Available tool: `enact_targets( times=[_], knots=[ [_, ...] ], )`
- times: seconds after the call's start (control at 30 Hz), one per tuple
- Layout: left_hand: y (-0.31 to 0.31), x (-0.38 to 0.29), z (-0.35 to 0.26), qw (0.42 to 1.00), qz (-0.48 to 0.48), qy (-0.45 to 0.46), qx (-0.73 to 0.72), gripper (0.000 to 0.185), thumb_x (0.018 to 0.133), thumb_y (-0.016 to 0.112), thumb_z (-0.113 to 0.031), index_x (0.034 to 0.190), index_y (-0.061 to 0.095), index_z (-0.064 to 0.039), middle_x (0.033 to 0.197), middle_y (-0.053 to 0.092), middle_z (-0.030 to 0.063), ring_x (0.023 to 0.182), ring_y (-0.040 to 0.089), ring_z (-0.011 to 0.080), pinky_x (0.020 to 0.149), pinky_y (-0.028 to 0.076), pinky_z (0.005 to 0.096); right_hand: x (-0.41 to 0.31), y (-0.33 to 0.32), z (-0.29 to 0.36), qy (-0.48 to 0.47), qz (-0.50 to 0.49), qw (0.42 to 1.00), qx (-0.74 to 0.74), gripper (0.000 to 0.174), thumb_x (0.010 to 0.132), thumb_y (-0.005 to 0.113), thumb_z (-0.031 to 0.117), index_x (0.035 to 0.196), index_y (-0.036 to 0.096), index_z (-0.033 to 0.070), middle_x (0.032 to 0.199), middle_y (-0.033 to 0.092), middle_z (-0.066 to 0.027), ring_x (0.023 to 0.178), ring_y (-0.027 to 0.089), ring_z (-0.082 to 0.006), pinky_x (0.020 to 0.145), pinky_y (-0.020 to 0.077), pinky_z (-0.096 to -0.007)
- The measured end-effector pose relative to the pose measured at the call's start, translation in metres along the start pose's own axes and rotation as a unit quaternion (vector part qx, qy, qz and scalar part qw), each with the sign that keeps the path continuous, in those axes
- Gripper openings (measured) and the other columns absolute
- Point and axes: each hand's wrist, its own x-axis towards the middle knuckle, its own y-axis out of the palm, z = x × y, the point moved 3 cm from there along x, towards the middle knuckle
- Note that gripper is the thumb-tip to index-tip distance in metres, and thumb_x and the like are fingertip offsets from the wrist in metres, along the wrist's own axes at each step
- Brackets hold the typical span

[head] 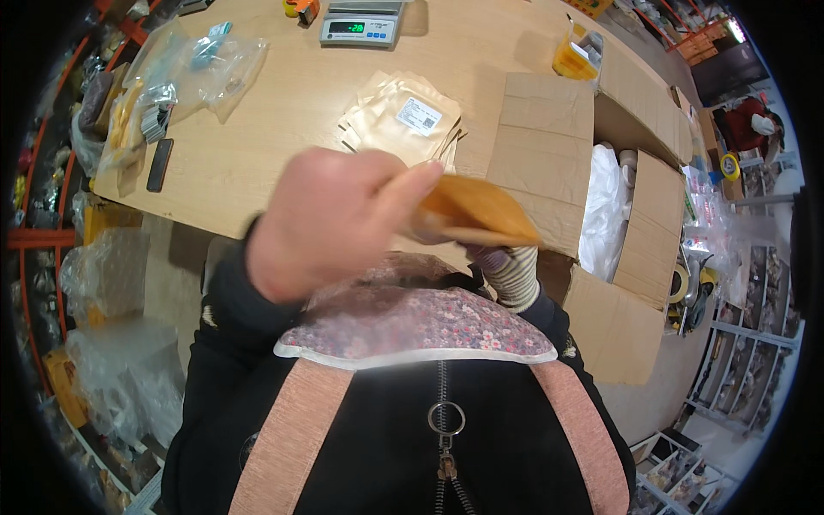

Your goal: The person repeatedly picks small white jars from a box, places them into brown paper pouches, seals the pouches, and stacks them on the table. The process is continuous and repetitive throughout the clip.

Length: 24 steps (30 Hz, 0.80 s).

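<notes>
My bare left hand (335, 219), blurred by motion, is closed with thumb and fingers pinched at the left end of a yellow-brown paper envelope (483, 206). The envelope is tilted and also blurred in front of my chest. Below its right end is my right hand (489, 256), in a glove with a striped cuff; its fingers are hidden behind the envelope, so its grip is unseen. Just beyond my hands, a fanned stack of pale paper envelopes (386, 125) lies on the wooden table (277, 122). The top one bears a white printed label (418, 116).
An open cardboard box (544, 161) holding a white plastic bag (604, 212) stands at the right, flaps spread. A digital scale (362, 24) sits at the back. On the left are a phone (159, 165) and clear plastic bags (225, 71). A yellow bin (573, 61) stands back right.
</notes>
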Motion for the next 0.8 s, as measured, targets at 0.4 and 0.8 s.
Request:
enact_targets(
  times=[0.4, 0.8],
  knots=[
    [0.074, -0.054, 0.083, 0.935, 0.186, 0.168, -0.250, 0.033, 0.084, 0.061, -0.012, 0.114, 0.059, 0.002, 0.116, 0.059, 0.0199, 0.112, 0.056, 0.0301, 0.099, 0.041, 0.0353, -0.004, 0.021, 0.006, -0.178, 0.129, 0.961, -0.169, 0.026, 0.076, 0.069, 0.014, 0.098, 0.066, 0.001, 0.095, 0.066, -0.0144, 0.088, 0.064, -0.0258, 0.077, 0.0498, -0.0357],
    [0.039, -0.046, 0.058, 0.935, 0.166, 0.044, -0.311, 0.026, 0.089, 0.058, -0.016, 0.103, 0.063, 0.005, 0.086, 0.066, 0.0121, 0.069, 0.061, 0.0164, 0.063, 0.048, 0.0250, -0.024, -0.010, 0.007, -0.165, -0.015, 0.982, -0.087, 0.015, 0.074, 0.069, 0.008, 0.085, 0.065, -0.001, 0.078, 0.064, -0.0092, 0.071, 0.061, -0.0203, 0.064, 0.0478, -0.0299]
  ],
)
